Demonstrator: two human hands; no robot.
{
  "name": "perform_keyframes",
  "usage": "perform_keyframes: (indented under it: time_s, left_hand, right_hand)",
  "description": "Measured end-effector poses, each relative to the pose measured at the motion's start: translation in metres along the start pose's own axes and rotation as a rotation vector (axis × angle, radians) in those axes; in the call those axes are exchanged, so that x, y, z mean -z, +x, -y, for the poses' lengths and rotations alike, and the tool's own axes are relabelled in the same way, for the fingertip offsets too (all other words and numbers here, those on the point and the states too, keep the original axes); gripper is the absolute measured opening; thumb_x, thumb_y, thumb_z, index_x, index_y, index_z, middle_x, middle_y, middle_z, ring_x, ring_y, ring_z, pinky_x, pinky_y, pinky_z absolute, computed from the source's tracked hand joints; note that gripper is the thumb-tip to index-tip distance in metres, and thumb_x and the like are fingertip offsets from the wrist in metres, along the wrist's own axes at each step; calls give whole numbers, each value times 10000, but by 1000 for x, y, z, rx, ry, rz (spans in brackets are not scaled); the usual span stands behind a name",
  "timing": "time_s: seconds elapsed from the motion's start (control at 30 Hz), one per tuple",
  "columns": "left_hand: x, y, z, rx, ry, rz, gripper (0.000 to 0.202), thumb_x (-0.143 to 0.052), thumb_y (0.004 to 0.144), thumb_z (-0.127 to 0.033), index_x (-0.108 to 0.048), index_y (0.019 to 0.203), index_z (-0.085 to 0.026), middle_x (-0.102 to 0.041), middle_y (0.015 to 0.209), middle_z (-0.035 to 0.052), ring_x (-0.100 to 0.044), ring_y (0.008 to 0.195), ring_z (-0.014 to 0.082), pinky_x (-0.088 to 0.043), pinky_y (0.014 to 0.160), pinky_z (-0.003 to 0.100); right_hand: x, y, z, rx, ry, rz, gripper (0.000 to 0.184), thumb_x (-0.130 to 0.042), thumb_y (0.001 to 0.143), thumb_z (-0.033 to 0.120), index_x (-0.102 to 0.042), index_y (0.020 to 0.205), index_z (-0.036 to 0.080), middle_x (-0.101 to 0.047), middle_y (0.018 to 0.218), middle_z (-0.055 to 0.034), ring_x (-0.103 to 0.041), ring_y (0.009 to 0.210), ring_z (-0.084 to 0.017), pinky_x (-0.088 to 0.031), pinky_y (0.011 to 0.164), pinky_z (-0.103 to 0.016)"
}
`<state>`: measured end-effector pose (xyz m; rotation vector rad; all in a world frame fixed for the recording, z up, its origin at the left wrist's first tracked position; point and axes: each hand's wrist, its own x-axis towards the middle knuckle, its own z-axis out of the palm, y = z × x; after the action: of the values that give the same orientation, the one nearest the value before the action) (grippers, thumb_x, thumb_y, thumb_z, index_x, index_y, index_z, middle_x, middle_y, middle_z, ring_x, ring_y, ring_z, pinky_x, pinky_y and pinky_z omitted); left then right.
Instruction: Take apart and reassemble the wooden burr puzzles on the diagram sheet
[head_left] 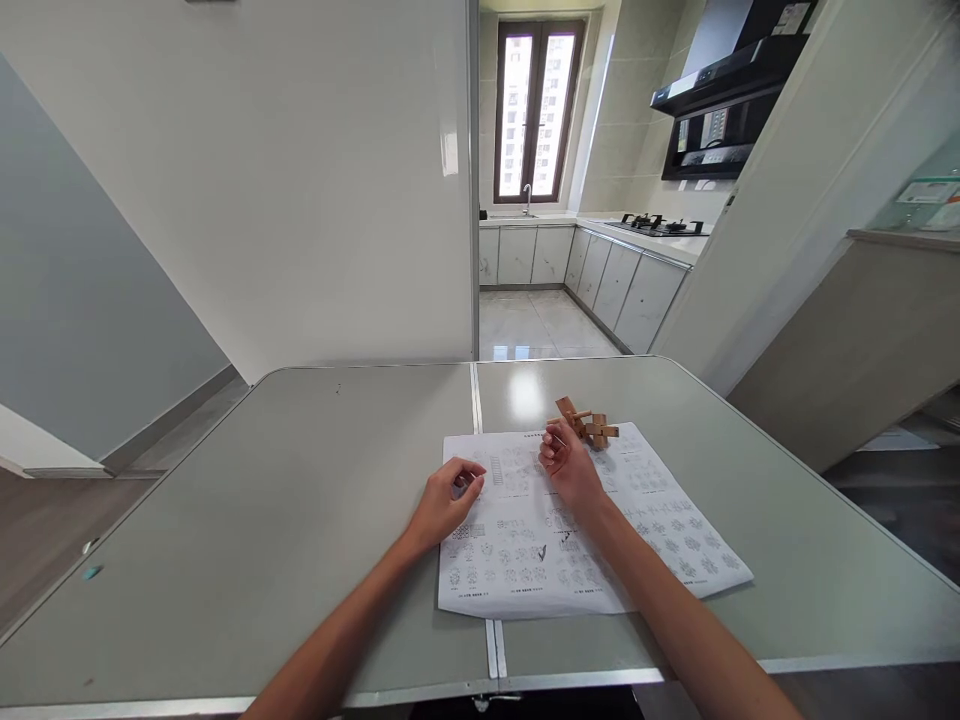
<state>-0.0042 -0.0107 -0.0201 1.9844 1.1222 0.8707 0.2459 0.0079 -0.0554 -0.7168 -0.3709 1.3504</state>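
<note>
A large white printed sheet covered with small diagrams lies on the table. My left hand rests at the sheet's left edge, fingers bent, with a gap between thumb and forefinger and nothing visible in it. Over the upper part of the sheet is my right hand, its fingers curled in. Just beyond it, several notched wooden puzzle pieces lie in a small cluster at the sheet's top edge. Wood shows right by the right fingertips, but whether they grip a piece is hidden.
The grey-green table has a metal seam down its middle. A small teal object sits near its left edge. Past the far edge, a sliding door panel stands left of a kitchen with a stove and white cabinets.
</note>
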Motion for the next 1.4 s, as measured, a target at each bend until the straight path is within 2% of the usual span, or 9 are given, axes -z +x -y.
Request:
perform_keyframes:
  time_s: [0.23,0.33,0.5,0.6,0.83,1.0,1.23,1.4]
  left_hand:
    - [-1,1,3,-7,-5,4,213,-588,972,-395,-702,1024,-222,-733,1008,47,-650,868,196,-503,764,324]
    - [-1,1,1,-2,-1,5,220,-590,968,-400,-704,1019,-219,-734,1004,49,-649,864,197,-496,738,318]
    - [0,1,-2,-3,-6,7,218,-589,966,-395,-708,1017,-219,-736,1017,48,-649,883,200,-504,789,330]
    - [1,0,-2,-2,-11,7,216,-590,965,-393,-708,1016,-219,-735,1014,47,-648,882,200,-503,803,333]
    - [0,0,-1,-3,-8,9,212,-590,966,-388,-705,1020,-218,-735,1017,49,-646,878,201,-493,784,330]
    - [0,1,1,-10,-7,7,215,-587,967,-389,-704,1020,-216,-733,1011,49,-646,871,199,-489,764,320]
    - [1,0,-1,-4,-4,4,209,-592,967,-386,-705,1018,-217,-738,1017,51,-647,867,196,-486,740,314]
    - [1,0,0,-7,7,2,205,-592,971,-384,-708,1019,-223,-739,1014,44,-654,867,194,-494,738,310]
  right_hand:
    - [11,6,6,29,160,13,442,-879,730,559,-601,723,216,-409,565,77,-383,468,-63,-366,414,-197]
    - [16,9,9,74,191,30,452,-821,790,586,-573,707,218,-376,535,80,-358,440,-68,-350,394,-201]
    - [22,13,16,53,324,-31,416,-619,982,541,-565,742,206,-384,517,81,-368,411,-65,-347,375,-180]
    - [23,14,18,31,359,-46,421,-535,1039,516,-559,755,205,-394,514,80,-379,399,-69,-356,367,-180]
    - [23,15,17,19,380,-39,421,-488,1066,486,-554,760,204,-396,504,80,-384,388,-71,-362,364,-181]
    - [23,14,19,-4,434,-66,453,-373,1107,450,-553,779,196,-393,504,77,-388,387,-68,-367,370,-174]
    - [23,15,20,-14,448,-84,462,-309,1125,432,-540,794,207,-394,494,76,-381,382,-77,-373,366,-177]
    - [25,17,19,-8,446,-72,430,-344,1124,433,-535,808,213,-401,494,80,-383,384,-78,-368,360,-170]
